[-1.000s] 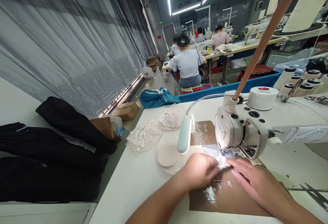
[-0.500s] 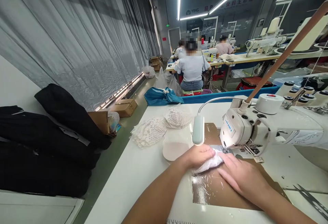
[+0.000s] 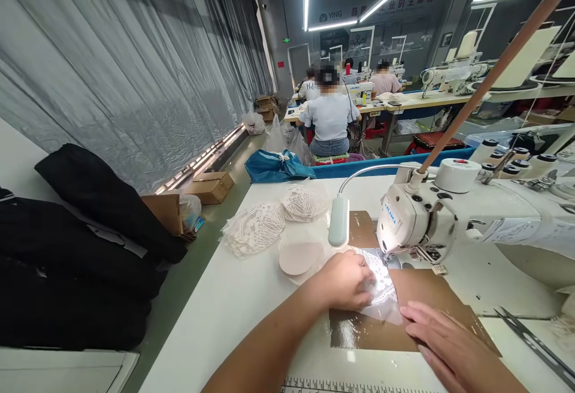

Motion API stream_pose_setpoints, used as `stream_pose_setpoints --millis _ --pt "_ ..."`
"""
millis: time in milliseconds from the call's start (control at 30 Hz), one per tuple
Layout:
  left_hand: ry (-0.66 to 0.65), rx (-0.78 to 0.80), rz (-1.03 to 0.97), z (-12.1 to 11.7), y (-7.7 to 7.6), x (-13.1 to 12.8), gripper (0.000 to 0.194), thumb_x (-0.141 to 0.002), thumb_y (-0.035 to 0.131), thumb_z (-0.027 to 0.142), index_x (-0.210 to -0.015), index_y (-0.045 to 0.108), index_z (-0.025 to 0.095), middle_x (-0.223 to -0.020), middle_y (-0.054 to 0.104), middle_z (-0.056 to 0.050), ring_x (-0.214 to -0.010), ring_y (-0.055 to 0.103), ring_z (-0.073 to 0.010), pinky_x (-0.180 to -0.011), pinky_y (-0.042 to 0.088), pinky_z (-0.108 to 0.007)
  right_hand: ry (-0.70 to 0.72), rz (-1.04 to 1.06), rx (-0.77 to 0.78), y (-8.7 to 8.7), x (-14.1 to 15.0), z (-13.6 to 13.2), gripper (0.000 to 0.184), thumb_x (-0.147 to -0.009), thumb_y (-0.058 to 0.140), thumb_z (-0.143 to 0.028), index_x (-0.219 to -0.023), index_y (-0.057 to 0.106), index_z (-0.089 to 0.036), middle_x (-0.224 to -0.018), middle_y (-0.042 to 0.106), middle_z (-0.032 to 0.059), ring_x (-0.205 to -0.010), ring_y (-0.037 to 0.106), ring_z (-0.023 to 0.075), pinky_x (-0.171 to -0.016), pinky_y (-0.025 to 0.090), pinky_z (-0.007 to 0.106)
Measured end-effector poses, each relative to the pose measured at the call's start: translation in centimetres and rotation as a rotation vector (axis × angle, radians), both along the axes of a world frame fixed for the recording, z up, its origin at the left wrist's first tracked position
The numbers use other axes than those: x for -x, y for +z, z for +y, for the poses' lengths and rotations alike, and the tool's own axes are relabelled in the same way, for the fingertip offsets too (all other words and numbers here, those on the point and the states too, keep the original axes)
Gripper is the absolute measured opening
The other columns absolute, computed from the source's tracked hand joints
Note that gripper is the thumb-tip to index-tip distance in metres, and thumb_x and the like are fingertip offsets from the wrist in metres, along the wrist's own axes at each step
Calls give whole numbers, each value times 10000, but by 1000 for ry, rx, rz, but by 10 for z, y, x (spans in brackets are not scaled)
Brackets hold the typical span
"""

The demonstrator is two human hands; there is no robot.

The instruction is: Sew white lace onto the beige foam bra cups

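Lace (image 3: 385, 290) lies right by the sewing machine (image 3: 406, 219). The left hand (image 3: 348, 279) is on it, fingers curled; I can't tell if they pinch. The right hand (image 3: 433, 330) lies open near its edge. This piece looks unfinished; two lacy cups (image 3: 255, 229) sit nearby.

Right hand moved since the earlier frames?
Yes: the right hand has shifted away from the sewing machine head, back toward the wearer.
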State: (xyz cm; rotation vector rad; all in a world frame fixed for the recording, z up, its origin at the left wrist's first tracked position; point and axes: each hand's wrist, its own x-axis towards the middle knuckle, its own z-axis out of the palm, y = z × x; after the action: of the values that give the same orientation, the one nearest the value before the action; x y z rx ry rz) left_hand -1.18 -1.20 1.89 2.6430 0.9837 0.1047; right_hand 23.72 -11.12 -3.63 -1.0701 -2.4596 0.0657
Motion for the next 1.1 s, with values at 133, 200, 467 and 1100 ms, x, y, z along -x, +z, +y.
stream_pose_setpoints --millis 133,200,467,1100 --pt "-66 -37 47 -3 8 -5 267 -804 649 346 -1004 690 173 -910 642 -58 -841 599 -217 -744 489 -294 -60 42 7 -5 -8 -3 318 -920 471 -211 -1209 592 -267 -1188 689 56 -1119 632 247 -926 537 388" --pt "-85 -10 11 -3 8 -8 231 -836 617 319 -1004 677 172 -932 647 -54 -832 607 -200 -711 489 -270 -86 54 36 -3 -5 4 331 -936 450 -209 -1246 554 -268 -1166 685 51 -1086 635 225 -878 545 352" --pt "-58 -80 -59 -13 -8 -20 239 -865 557 295 -1047 642 165 -1222 605 -81 -944 570 -228 -839 484 -332 -109 -97 79 -7 13 20 333 -827 418 -42 -1026 591 -245 -826 585 28 -711 545 206 -594 399 296" --pt "-30 -255 2 -12 -16 -24 315 -978 372 280 -1204 555 159 -1264 604 -84 -949 540 -245 -788 449 -377 -162 -31 -19 -6 19 32 297 -823 399 -35 -918 610 -221 -734 587 22 -652 529 201 -587 327 302"
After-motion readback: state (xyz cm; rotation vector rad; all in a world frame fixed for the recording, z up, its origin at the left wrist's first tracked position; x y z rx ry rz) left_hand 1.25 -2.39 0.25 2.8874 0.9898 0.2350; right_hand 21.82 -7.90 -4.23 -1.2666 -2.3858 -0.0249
